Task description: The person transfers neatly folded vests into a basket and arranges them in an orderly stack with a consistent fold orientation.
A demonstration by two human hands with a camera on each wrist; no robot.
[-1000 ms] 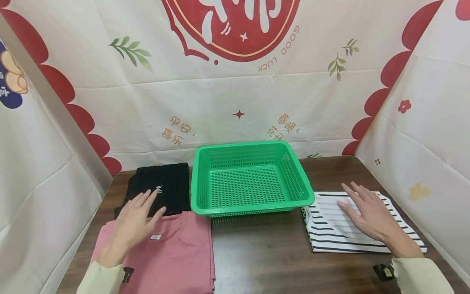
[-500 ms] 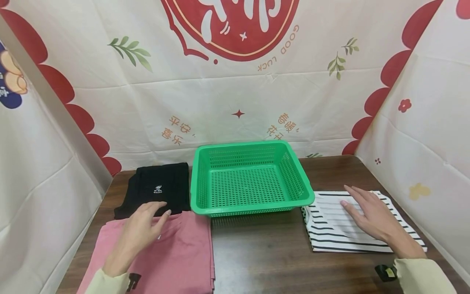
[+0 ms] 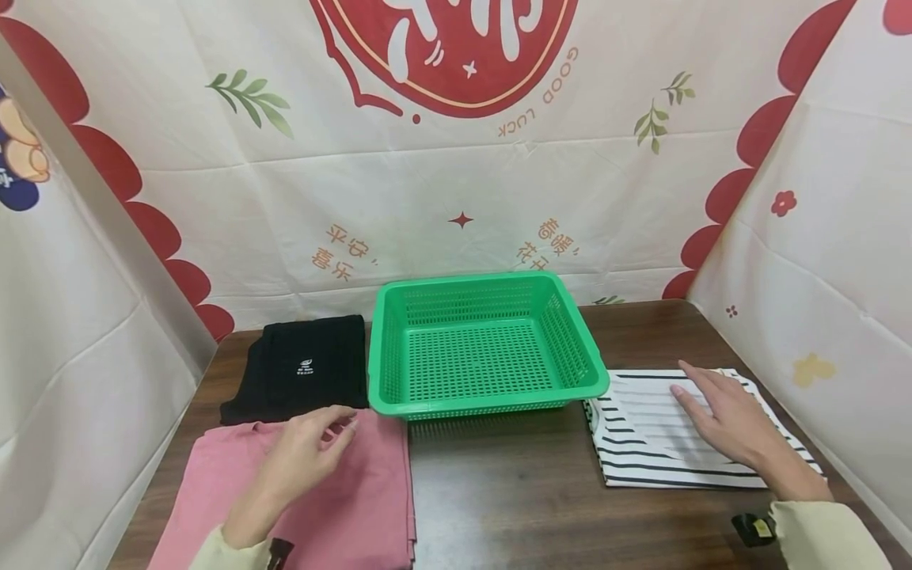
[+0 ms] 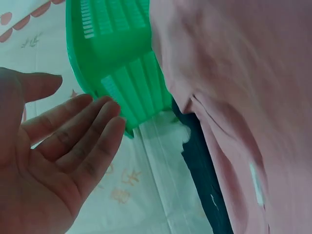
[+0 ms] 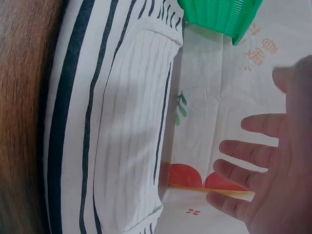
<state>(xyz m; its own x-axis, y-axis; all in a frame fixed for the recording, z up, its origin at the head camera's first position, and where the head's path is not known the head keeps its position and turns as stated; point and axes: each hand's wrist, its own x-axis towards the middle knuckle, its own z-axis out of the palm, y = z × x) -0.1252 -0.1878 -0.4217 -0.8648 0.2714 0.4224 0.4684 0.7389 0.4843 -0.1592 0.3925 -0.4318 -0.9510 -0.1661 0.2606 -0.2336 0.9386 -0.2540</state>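
My left hand (image 3: pixel 306 450) hovers over a folded pink shirt (image 3: pixel 370 491) at the table's left; the left wrist view shows its palm with nothing held and the fingers (image 4: pixel 87 141) loosely bent. Behind the pink shirt lies a folded black garment (image 3: pixel 313 364) with a small white print. On the other side, my right hand (image 3: pixel 730 416) is held above a folded white shirt with black stripes (image 3: pixel 641 467). Its fingers (image 5: pixel 243 151) are spread and relaxed, apart from the cloth in the right wrist view. Between the garments, toward the back, stands a green plastic basket (image 3: pixel 492 404) with nothing in it.
The brown wooden table (image 3: pixel 499 491) ends at a printed white cloth backdrop (image 3: pixel 427 190). More cloth hangs along the left and right sides. The basket's right front corner reaches the striped shirt's edge.
My left hand has drawn back from above the black garment, down and to the right, over the pink shirt. Its fingers have bent more. The right hand has shifted slightly right.
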